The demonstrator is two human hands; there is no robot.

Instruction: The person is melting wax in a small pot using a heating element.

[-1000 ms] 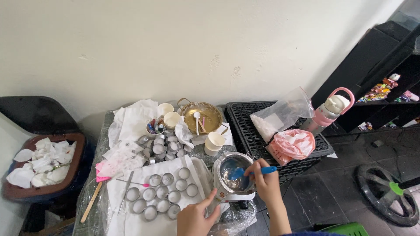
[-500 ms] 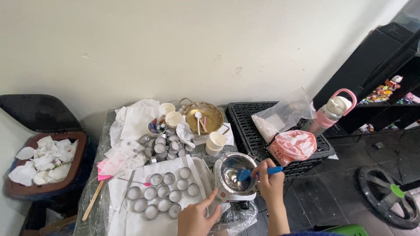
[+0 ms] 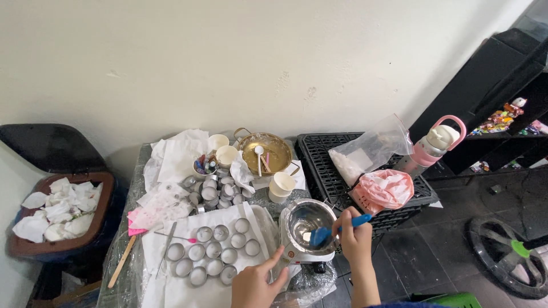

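Blue spatula angled, blade down-left into steel pot; right hand fisted round handle; left hand loosely open, empty.

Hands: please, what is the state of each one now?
Left hand: open, fingers spread, touching the base under the metal pot.
Right hand: closed on the blue spatula, its tip in the pot.

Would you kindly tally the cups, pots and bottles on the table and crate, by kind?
Cream paper cups: 3
Cup holding pens: 1
Gold pan: 1
Steel pot: 1
Pink bottle: 1
Total: 7
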